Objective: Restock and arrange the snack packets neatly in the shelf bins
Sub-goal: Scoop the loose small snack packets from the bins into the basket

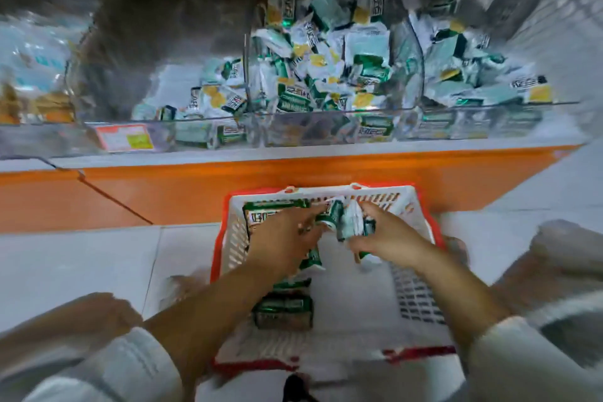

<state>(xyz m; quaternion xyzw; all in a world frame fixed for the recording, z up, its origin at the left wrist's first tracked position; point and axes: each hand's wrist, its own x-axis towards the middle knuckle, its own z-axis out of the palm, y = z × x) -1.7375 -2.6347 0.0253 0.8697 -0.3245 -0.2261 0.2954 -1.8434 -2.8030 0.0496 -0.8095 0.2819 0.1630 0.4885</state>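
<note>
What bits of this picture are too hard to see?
Head view:
- Writing on the snack packets: blurred and too small.
- Price label: blurred.
- Far-left packets: smeared by motion blur, cut by the edge.
- Basket floor: partly hidden by the left hand and right hand.

Probably a shop: clear shelf bins (326, 112) heaped with snack packets (329, 75), a price label (125, 138), a plastic basket (417, 297).

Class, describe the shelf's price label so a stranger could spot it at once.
Start at the long orange shelf front. Above it runs a row of clear plastic bins of green-and-white snack packets. On their front wall, left of centre, is a small pink card with a yellow patch, the only pink thing there.
</note>
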